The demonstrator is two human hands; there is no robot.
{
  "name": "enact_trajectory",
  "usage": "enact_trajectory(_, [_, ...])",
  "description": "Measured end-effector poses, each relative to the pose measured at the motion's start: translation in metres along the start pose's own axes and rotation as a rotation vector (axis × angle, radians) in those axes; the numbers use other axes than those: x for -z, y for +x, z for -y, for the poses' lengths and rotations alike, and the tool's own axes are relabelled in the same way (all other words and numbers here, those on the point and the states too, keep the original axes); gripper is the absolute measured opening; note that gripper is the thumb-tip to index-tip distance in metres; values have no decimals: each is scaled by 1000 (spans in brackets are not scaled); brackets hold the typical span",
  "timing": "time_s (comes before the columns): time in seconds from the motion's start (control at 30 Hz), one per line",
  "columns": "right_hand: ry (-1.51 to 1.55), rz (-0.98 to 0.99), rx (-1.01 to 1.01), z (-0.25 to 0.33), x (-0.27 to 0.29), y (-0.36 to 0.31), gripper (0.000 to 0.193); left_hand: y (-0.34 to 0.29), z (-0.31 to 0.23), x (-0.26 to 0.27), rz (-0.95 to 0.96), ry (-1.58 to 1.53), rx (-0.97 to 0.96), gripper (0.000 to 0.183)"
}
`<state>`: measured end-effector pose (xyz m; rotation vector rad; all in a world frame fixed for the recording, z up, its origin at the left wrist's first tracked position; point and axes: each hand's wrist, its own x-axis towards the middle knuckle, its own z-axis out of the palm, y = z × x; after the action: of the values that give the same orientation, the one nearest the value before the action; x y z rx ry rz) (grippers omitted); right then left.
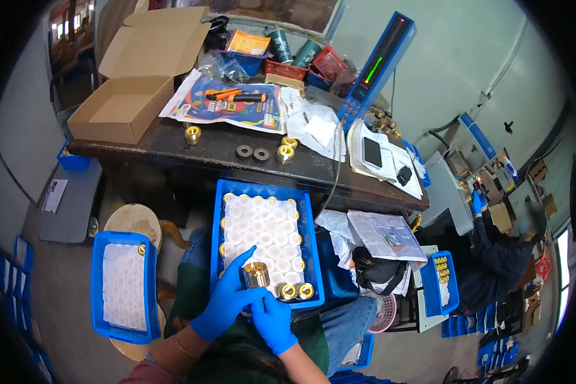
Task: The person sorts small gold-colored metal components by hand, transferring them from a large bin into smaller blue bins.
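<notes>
Lower centre: L hand gripped brass fitting w/ R hand closed beneath, over blue tray.

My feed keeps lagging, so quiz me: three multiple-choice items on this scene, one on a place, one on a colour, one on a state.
1. Where does the blue plastic tray of white foam-wrapped parts rest?
A. on the person's lap
B. on the dark table
C. in the box

2. What colour are the gloves on the left hand and right hand?
A. white
B. blue
C. black

3. How is the open-flapped cardboard box on the dark wooden table?
A. taped shut
B. open
C. crushed flat

Answers:
1 A, it lies over the knees.
2 B, both gloves are blue, holding the shiny brass cylinder.
3 B, its flaps stand up.
</notes>
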<state>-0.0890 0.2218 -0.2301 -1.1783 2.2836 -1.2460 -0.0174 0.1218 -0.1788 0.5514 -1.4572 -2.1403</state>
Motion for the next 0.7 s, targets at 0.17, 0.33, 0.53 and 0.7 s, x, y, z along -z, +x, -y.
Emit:
enact_trajectory(0.17, [-165, 76, 116, 16, -9, 18, 21, 0, 3, 22, -176, 12, -27, 59])
enact_trajectory(0.33, [-173, 11, 152, 3, -1, 21, 25, 8, 11, 92, -550, 264, -255, 46])
enact_trajectory(0.53, [341, -103, -264, -27, 1, 27, 37, -4, 70, 250, -1107, 738, -361, 28])
enact_trajectory(0.7, [382, -83, -277, -18, 2, 23, 39, -24, 112, 333, -1343, 863, -131, 37])
